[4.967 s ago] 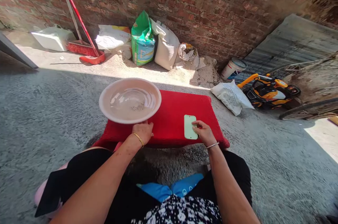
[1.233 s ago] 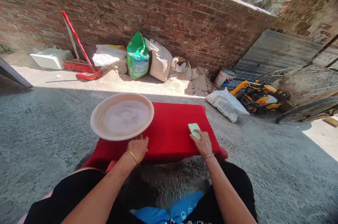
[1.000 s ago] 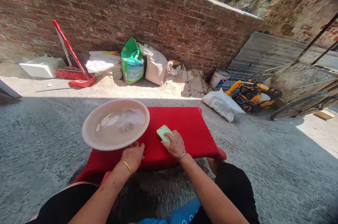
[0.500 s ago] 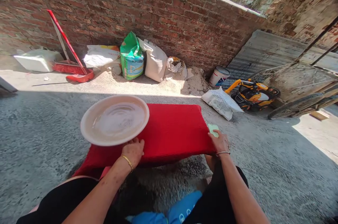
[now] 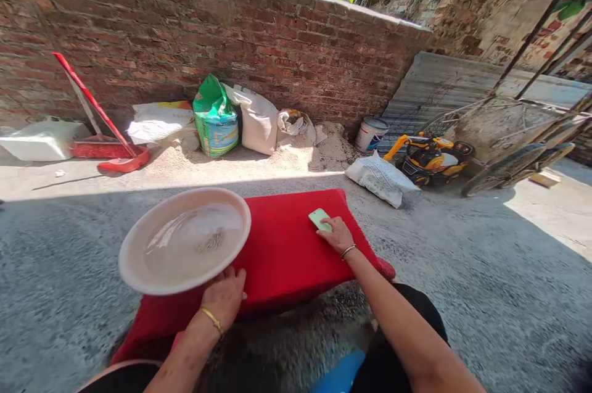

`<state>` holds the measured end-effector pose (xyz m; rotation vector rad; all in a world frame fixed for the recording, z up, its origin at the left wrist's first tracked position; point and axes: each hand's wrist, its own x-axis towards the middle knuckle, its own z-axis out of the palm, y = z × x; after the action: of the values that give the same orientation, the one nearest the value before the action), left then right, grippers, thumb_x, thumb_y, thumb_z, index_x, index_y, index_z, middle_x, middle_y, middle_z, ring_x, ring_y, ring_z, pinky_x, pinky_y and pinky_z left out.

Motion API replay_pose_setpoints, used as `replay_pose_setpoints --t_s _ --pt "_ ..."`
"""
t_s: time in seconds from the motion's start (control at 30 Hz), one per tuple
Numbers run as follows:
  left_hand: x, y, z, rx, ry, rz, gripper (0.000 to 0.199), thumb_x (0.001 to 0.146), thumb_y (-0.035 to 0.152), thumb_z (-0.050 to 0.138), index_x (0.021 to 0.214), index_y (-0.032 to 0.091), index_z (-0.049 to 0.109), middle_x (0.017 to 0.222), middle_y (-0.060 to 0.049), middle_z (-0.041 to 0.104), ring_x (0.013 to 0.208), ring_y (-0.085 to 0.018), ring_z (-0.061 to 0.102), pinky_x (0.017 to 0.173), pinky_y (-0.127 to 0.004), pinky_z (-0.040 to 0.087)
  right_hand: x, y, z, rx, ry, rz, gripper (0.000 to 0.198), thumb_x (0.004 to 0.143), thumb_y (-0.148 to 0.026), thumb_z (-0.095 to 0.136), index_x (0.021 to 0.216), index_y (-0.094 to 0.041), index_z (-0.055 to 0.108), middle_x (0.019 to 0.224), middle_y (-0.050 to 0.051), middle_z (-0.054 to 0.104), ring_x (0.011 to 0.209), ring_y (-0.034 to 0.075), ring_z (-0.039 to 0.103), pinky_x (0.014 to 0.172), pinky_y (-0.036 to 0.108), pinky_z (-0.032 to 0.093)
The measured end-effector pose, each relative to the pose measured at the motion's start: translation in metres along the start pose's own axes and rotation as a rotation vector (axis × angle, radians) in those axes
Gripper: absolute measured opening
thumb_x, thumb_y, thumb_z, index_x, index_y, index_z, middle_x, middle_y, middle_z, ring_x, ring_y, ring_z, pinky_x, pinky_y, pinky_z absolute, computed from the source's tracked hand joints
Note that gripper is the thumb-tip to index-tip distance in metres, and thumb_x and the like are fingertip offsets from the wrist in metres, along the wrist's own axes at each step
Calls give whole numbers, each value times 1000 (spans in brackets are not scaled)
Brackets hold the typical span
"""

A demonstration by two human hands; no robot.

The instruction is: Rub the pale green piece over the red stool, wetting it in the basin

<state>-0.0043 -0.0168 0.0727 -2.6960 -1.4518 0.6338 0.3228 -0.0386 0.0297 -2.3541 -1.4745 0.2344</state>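
A red cloth (image 5: 287, 245) covers a low table in front of me. On its left part stands a wide, pale basin (image 5: 152, 279) of water, with small ripples in it. My left hand (image 5: 225, 297) lies on the cloth by the basin's near rim; its fingers are loosely stretched, their tips partly hidden beneath the rim. Over the right part of the cloth, my right hand (image 5: 337, 235) grips a thin, pale green phone (image 5: 319, 218) between thumb and fingers. The phone is at the cloth surface; whether it touches is hard to tell.
Along the brick wall (image 5: 296, 53) are a red dustpan (image 5: 124, 161), a green bag (image 5: 215, 124), a beige sack (image 5: 259, 124) and a paint bucket (image 5: 371, 132). Further right are a white sack (image 5: 382, 177), a yellow toy digger (image 5: 430, 158) and a wheeled cart (image 5: 509, 165).
My right hand has moved left from the cloth's right edge, bringing the phone over the cloth. My left hand stays by the basin. The head view has shifted slightly.
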Motion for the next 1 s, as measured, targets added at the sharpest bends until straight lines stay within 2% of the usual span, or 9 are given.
replay_pose_setpoints --t_s 0.1,0.17,0.2,0.27,0.37,0.6,0.7,0.8,1.0 --pt "-2 3 -2 -16 5 -13 29 81 23 60 108 14 60 107 -16 60 102 -30 59 80 -36 46 1 68 -34 -61 63 324 40 77 -45 61 112 -26 65 101 8 58 96 23 56 80 32 41" --pt "-3 4 -2 -25 21 -24 28 81 23 61 107 14 61 107 -17 60 103 -30 59 81 -37 46 -4 102 -52 -126 131 509 43 76 -47 61 111 -23 65 98 11 59 99 27 56 79 35 41" --pt "-3 4 -2 -33 26 -29 28 80 23 62 107 14 61 107 -17 61 103 -30 59 82 -38 46 -8 112 -57 -145 157 553 44 75 -47 61 111 -21 66 96 12 60 100 29 55 79 35 42" --pt "-3 5 0 -52 32 -33 28 80 23 62 107 14 61 108 -17 60 104 -31 59 82 -39 46 -14 116 -58 -140 185 531 44 76 -48 60 109 -20 66 91 11 61 101 29 55 80 35 42" --pt "-3 4 3 -68 42 -34 29 80 23 61 107 14 61 108 -17 60 104 -31 59 81 -39 47 -19 85 -38 -62 189 356 41 77 -47 59 107 -21 65 90 9 59 98 26 55 81 33 42" --pt "-2 1 2 -49 5 -17 31 81 25 60 110 15 60 110 -16 59 105 -31 58 82 -38 46 -18 -58 29 68 38 -203 36 76 -43 65 108 -27 65 99 6 54 90 19 54 78 28 41" --pt "-2 1 -3 -42 -26 -9 32 82 26 59 112 15 59 113 -16 58 106 -29 57 83 -36 45 -14 -76 35 36 -5 -268 37 75 -42 67 109 -29 65 101 6 54 93 19 54 80 28 40" --pt "-1 2 -6 -41 -41 -9 33 83 26 58 114 15 58 113 -16 58 106 -29 57 84 -35 45 -4 -38 22 -2 -7 -150 36 76 -43 65 109 -28 65 100 6 54 91 19 55 78 28 40" --pt "0 4 -1 -57 -1 -31 30 83 21 57 111 15 60 112 -17 59 106 -31 57 83 -39 46 2 102 -36 -148 174 342 39 74 -48 61 104 -23 67 88 7 59 92 24 57 77 32 42"
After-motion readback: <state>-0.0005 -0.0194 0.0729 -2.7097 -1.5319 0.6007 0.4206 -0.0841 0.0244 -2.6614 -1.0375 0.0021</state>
